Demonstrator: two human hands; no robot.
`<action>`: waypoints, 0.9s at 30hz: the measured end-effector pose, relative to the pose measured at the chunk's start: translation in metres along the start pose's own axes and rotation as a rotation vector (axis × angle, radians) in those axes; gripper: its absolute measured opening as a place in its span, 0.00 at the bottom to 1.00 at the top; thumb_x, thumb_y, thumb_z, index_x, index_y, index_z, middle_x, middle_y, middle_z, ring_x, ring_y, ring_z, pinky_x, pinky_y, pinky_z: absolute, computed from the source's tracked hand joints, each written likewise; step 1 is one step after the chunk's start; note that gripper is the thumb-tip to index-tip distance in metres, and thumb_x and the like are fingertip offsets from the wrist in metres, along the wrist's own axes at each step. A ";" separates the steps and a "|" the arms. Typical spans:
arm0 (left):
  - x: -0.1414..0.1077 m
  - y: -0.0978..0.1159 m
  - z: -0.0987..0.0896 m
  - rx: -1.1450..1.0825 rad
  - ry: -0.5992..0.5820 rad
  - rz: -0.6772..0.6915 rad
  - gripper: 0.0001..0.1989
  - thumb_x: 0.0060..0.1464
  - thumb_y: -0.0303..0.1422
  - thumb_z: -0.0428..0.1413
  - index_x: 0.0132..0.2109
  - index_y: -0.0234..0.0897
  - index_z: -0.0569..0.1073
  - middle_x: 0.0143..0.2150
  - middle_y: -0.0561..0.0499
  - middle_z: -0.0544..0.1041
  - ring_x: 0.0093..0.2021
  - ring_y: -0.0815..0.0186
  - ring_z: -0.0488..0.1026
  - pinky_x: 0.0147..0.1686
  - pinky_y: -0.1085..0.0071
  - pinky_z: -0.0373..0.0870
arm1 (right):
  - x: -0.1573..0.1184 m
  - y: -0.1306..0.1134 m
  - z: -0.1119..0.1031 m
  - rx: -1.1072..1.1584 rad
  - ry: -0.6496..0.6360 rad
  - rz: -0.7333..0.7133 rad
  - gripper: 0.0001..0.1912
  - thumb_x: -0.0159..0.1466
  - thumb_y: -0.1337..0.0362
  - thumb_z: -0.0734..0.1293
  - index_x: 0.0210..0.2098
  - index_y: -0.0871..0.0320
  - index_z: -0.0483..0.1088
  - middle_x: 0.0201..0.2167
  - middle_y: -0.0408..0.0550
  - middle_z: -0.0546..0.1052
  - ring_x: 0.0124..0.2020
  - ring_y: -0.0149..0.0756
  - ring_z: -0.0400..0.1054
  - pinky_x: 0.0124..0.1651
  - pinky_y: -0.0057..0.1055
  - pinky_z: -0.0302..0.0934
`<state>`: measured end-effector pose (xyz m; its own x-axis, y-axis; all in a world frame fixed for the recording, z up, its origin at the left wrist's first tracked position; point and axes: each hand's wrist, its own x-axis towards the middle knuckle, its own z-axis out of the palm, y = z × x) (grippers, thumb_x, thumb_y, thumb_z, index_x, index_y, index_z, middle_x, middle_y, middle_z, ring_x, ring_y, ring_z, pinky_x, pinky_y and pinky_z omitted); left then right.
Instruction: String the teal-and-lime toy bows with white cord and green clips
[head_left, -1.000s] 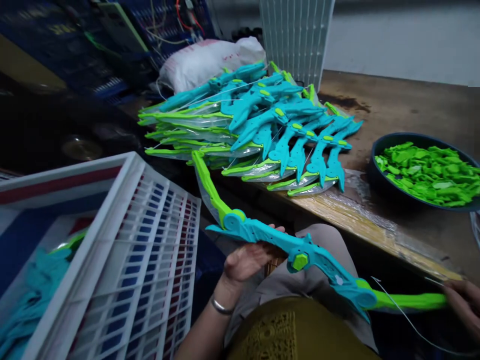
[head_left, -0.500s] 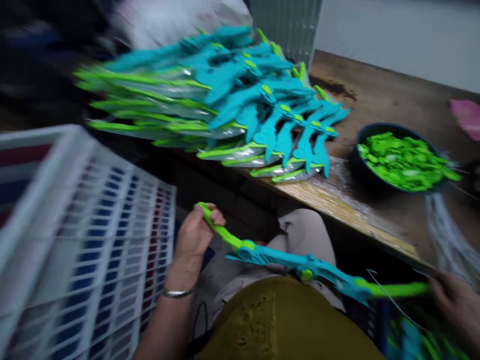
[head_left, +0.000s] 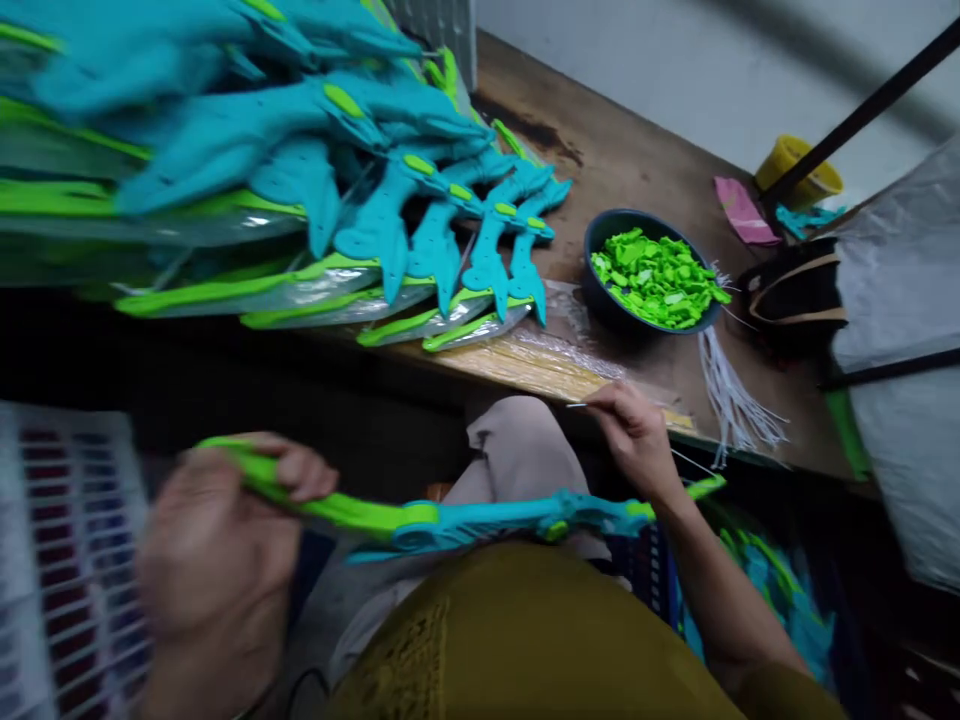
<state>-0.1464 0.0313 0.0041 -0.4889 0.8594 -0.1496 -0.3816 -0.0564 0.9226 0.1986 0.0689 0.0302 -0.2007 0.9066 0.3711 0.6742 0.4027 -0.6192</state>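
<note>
A turquoise toy bow [head_left: 495, 522] with lime-green limbs lies across my lap in front of the olive shirt. Its green left limb [head_left: 337, 508] is in my left hand [head_left: 225, 540], which is wrapped round it and blurred. Above the bow's right half, my right hand [head_left: 634, 435] is closed in a pinch on a thin white string [head_left: 694, 462]. A short pale end pokes out left of the fingertips. Behind the wrist, the string runs to the green right tip [head_left: 709, 487] of the bow. My right forearm hides part of that limb.
Similar turquoise and green bows [head_left: 262, 140] are piled on the wooden table [head_left: 540, 60]. A dark bowl [head_left: 600, 290] holds green plastic pieces, with white strings [head_left: 731, 400] hanging beside it. A white crate [head_left: 75, 560] stands at left; more bows [head_left: 772, 590] lie low at right.
My right hand has left the bow's right limb and now pinches the string higher and further left. My left hand still grips the left limb. The view has swung right.
</note>
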 end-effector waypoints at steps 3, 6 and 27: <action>-0.019 0.002 0.036 -0.041 -0.121 -0.091 0.21 0.48 0.50 0.69 0.31 0.36 0.76 0.21 0.53 0.71 0.20 0.68 0.65 0.22 0.71 0.67 | 0.026 -0.048 0.039 0.283 -0.054 -0.096 0.06 0.70 0.71 0.67 0.39 0.55 0.74 0.34 0.43 0.75 0.36 0.34 0.71 0.41 0.30 0.65; -0.028 -0.003 0.044 -0.093 -0.183 -0.141 0.20 0.54 0.50 0.67 0.36 0.36 0.77 0.25 0.53 0.73 0.21 0.70 0.67 0.23 0.73 0.67 | 0.043 -0.085 0.063 0.448 -0.113 -0.160 0.07 0.70 0.74 0.67 0.39 0.56 0.73 0.33 0.42 0.73 0.36 0.32 0.69 0.41 0.29 0.64; -0.030 -0.017 0.036 -0.358 -0.366 -0.070 0.19 0.64 0.49 0.57 0.36 0.37 0.73 0.29 0.52 0.70 0.23 0.70 0.67 0.24 0.73 0.64 | 0.047 -0.119 0.105 0.549 -0.305 -0.118 0.10 0.74 0.72 0.60 0.35 0.56 0.65 0.35 0.43 0.67 0.34 0.29 0.66 0.36 0.25 0.64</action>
<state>-0.0970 0.0242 0.0053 -0.1708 0.9852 -0.0132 -0.6794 -0.1081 0.7258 0.0342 0.0768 0.0488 -0.4989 0.8150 0.2949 0.1894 0.4346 -0.8805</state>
